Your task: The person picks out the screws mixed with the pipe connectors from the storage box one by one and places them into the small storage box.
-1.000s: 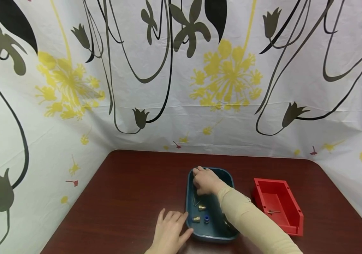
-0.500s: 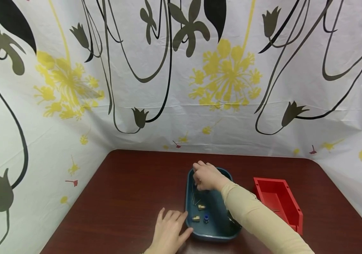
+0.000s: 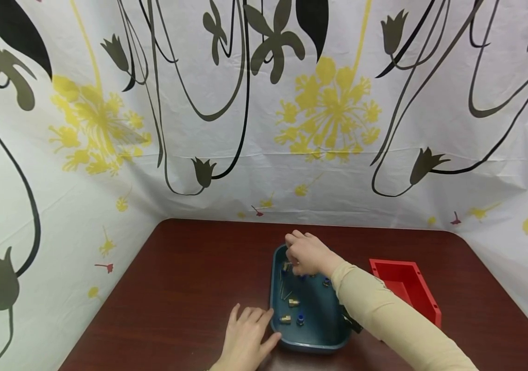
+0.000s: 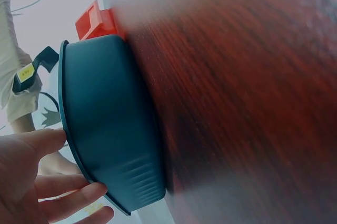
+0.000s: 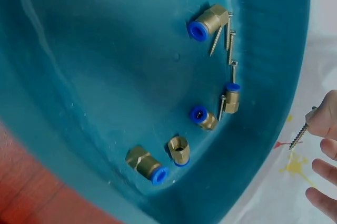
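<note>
My right hand (image 3: 310, 252) is over the far end of the blue-green tray (image 3: 324, 317). In the right wrist view, its thumb and fingertips pinch a screw (image 5: 299, 137), pointed end down-left, beyond the tray rim. Inside the tray lie several brass push-in fittings with blue collars, among them one brass fitting (image 5: 210, 18) beside loose screws (image 5: 230, 47). Nearer me are another brass fitting (image 3: 285, 319) and a blue-collared fitting (image 3: 301, 320). My left hand (image 3: 247, 335), fingers spread, touches the tray's near left rim, with thumb and fingertips along that edge (image 4: 73, 153).
To the tray's right stands a red bin (image 3: 405, 283), partly hidden by my right sleeve (image 3: 384, 314). The brown table (image 3: 199, 288) ends at a flower-patterned curtain (image 3: 264, 180) behind and on the left.
My right hand has risen from the tray's far end and shifted slightly right, uncovering fittings beneath. The sleeve now covers more of the red bin. My left hand stays put.
</note>
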A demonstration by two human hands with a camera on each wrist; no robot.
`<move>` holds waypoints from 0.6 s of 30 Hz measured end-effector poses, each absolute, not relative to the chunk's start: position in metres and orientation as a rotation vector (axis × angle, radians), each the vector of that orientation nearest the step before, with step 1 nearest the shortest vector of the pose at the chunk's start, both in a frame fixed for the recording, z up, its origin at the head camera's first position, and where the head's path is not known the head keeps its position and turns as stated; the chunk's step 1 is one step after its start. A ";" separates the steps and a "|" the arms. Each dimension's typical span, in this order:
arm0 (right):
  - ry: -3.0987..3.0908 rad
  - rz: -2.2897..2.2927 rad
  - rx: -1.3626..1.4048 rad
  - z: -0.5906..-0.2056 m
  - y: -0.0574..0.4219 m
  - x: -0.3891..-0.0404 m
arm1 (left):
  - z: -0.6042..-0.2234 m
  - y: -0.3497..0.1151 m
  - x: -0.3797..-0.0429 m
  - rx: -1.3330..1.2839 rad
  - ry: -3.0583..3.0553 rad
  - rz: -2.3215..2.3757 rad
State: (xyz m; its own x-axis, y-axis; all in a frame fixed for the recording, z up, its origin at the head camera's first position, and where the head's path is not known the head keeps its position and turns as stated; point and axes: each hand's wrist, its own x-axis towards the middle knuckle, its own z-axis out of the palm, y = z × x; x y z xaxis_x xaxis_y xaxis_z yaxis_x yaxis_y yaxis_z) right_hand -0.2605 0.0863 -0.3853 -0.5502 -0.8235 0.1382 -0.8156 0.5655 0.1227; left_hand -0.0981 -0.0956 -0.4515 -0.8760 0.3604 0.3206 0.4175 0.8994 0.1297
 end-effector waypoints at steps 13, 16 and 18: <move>-2.576 -0.058 1.391 -0.372 0.101 -0.257 | -0.449 -0.096 -0.098 -0.585 -2.787 -0.279; -2.557 -0.062 1.405 -0.369 0.105 -0.256 | -0.450 -0.096 -0.098 -0.583 -2.786 -0.280; -2.554 -0.061 1.414 -0.367 0.108 -0.256 | -0.449 -0.096 -0.098 -0.581 -2.790 -0.281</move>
